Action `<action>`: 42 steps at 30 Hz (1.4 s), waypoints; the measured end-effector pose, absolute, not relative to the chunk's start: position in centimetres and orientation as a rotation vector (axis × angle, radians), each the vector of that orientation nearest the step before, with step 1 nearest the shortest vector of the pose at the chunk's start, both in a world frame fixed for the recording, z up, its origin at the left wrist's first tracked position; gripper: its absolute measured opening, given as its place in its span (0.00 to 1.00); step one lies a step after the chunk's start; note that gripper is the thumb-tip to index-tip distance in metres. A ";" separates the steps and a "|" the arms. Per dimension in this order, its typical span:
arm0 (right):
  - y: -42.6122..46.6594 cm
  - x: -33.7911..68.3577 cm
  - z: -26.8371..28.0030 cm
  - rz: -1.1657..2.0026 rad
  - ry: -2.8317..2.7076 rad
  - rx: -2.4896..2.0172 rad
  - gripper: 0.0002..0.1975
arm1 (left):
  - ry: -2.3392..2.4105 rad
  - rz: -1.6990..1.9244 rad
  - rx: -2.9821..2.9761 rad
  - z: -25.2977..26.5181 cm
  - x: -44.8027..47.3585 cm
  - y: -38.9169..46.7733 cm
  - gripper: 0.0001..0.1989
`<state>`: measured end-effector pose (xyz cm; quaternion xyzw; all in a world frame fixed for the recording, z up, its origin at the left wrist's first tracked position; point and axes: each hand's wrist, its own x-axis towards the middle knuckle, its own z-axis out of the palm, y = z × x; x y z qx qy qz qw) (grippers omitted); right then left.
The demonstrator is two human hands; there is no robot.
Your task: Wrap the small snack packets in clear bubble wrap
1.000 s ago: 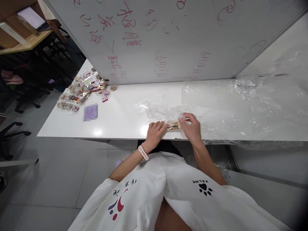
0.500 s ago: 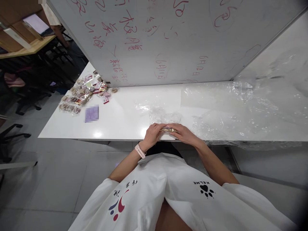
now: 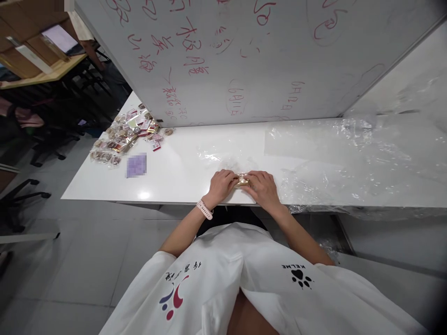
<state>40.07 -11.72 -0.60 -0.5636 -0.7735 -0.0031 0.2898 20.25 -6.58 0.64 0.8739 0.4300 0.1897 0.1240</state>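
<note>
Near the front edge of the white table, my left hand (image 3: 222,187) and my right hand (image 3: 262,186) grip a small shiny gold packet (image 3: 243,180) from its two sides. Fingers of both hands are bent round its ends and hide part of it. Just beyond my hands lies crumpled clear plastic wrap (image 3: 228,163). What the packet contains does not show.
A heap of small wrapped snack packets (image 3: 122,135) lies at the table's left end, with a purple blurred item (image 3: 136,164) beside it. Clear plastic sheeting (image 3: 321,167) covers the right side. A whiteboard (image 3: 223,60) with red writing stands behind. A person sits at the far left.
Both hands have moved slightly away from my body with the gold packet, which now shows more of its flat face. The view has shifted a little.
</note>
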 end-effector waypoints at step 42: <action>-8.5 41.0 0.2 0.538 -2.276 -1.403 0.24 | 1.823 0.802 1.938 1.1 20.4 -5.8 0.17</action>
